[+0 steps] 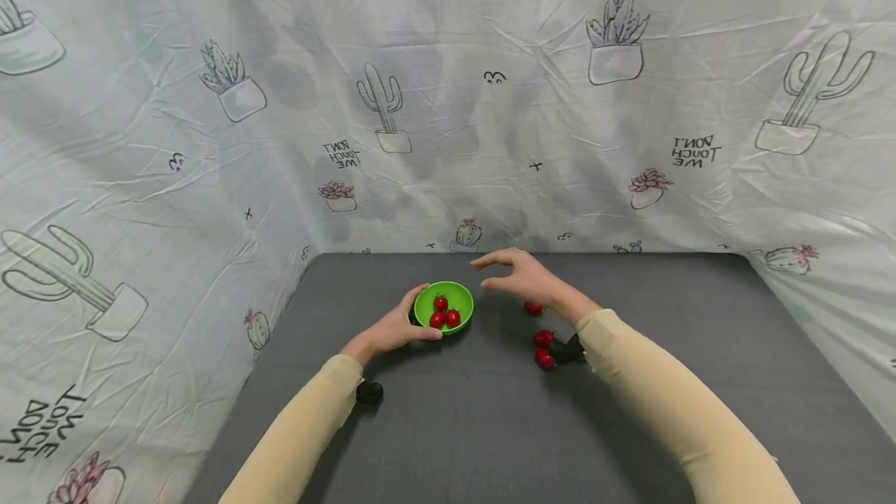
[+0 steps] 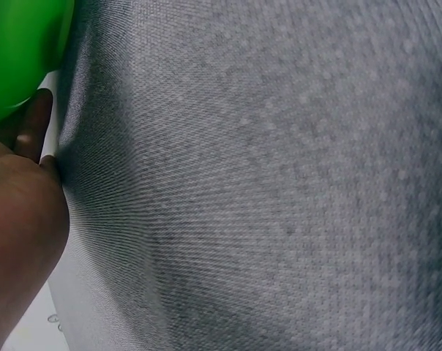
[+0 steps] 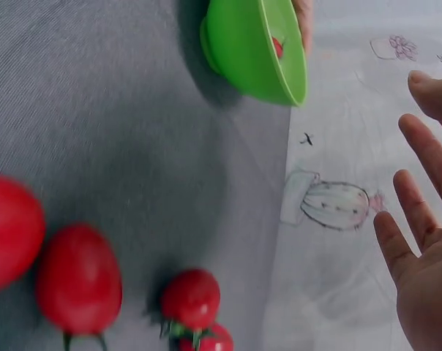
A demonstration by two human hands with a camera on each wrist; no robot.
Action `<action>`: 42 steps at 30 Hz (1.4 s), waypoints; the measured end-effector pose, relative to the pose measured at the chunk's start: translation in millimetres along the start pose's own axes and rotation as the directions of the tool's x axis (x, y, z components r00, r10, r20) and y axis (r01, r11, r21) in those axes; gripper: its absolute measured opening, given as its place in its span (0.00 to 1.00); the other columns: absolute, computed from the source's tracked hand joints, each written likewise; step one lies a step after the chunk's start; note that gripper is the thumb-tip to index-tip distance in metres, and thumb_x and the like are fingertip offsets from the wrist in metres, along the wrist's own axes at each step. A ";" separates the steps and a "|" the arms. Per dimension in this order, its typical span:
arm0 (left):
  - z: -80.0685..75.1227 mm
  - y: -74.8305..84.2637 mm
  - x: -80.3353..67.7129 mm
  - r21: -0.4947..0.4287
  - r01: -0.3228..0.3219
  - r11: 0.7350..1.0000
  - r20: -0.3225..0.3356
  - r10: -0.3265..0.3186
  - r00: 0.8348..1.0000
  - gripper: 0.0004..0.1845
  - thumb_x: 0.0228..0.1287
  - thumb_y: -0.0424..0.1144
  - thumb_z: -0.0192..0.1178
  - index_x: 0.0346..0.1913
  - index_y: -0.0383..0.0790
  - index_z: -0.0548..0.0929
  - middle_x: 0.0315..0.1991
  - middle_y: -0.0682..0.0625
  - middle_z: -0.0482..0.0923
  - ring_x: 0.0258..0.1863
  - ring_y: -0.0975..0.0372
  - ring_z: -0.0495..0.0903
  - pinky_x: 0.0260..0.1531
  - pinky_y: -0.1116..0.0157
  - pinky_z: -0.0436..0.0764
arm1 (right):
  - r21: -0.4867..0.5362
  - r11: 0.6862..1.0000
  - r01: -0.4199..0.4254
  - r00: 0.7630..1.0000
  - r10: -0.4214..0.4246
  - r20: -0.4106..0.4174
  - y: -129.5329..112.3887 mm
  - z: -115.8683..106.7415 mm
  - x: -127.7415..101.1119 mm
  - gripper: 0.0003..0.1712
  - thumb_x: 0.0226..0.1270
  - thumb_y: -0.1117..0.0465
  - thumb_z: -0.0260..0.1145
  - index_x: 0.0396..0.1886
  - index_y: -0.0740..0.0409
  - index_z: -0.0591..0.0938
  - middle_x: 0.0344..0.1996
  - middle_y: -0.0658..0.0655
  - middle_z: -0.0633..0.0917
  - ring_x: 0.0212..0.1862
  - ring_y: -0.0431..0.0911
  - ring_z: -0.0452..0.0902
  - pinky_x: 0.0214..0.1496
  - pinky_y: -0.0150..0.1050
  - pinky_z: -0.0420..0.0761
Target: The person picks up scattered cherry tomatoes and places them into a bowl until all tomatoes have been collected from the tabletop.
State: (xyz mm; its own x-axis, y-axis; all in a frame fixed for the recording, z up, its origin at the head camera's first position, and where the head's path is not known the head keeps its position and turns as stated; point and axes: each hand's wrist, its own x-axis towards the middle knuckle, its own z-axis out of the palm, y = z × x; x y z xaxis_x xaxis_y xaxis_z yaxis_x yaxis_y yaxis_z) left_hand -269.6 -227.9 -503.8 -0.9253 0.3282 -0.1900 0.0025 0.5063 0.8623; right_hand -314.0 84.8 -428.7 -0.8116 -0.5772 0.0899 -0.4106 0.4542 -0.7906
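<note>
Your left hand (image 1: pixel 393 328) grips the green bowl (image 1: pixel 444 305) at its near-left rim, thumb along the edge; keep that hold steady so the bowl stays flat on the grey tabletop (image 1: pixel 490 426). The bowl sits toward the far middle of the tabletop and holds three small red tomatoes (image 1: pixel 444 313). Your right hand (image 1: pixel 521 277) hovers just right of the bowl and above rim height, fingers spread and relaxed, holding nothing. The loose tomatoes (image 1: pixel 543 338) lie right of the bowl, near your right wrist. To work well, lower the right hand onto one loose tomato, pinch it lightly, and release it low inside the bowl so it does not bounce out.

Your right sleeve (image 1: pixel 658 395) partly covers the loose tomatoes, so their count is uncertain. The left wrist view shows only the bowl's underside. A dark object (image 1: pixel 369 392) beside your left sleeve cannot be identified.
</note>
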 end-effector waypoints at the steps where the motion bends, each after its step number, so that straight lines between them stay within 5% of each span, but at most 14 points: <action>1: 0.1 0.1 -0.3 0.004 -0.002 1.000 -0.002 0.002 1.000 0.55 0.60 0.50 0.76 0.82 0.54 0.51 0.78 0.44 0.55 0.76 0.49 0.58 0.71 0.42 0.58 | -0.008 1.000 0.002 1.000 -0.002 -0.006 0.6 -2.9 -3.4 0.22 0.72 0.51 0.71 0.64 0.40 0.83 0.63 0.45 0.80 0.73 0.51 0.63 0.72 0.56 0.63; 24: -0.5 -5.3 -0.9 0.020 -0.032 0.999 0.001 0.032 0.999 0.58 0.56 0.53 0.78 0.83 0.56 0.50 0.79 0.46 0.54 0.77 0.51 0.56 0.72 0.43 0.57 | 0.018 0.998 -0.058 0.993 0.059 -0.102 31.9 -54.8 -67.4 0.25 0.71 0.48 0.70 0.66 0.42 0.81 0.66 0.50 0.78 0.75 0.55 0.60 0.72 0.60 0.61; 42: -0.5 -6.1 2.2 -0.011 -0.056 0.998 0.018 0.057 0.998 0.57 0.59 0.47 0.77 0.83 0.50 0.49 0.79 0.42 0.52 0.76 0.47 0.56 0.70 0.42 0.59 | -0.041 0.996 -0.075 0.984 0.068 -0.164 56.3 -76.9 -92.6 0.24 0.72 0.49 0.70 0.66 0.45 0.81 0.64 0.53 0.80 0.73 0.56 0.62 0.72 0.60 0.61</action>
State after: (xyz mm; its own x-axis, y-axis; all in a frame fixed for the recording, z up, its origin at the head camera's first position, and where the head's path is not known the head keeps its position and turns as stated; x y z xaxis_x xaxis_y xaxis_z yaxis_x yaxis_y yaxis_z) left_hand -271.9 -230.7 -509.2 -0.9167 0.3705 -0.1494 0.0505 0.4785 0.8767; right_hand -293.9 216.0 -435.0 -0.8946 -0.4263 0.1339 -0.3649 0.5239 -0.7697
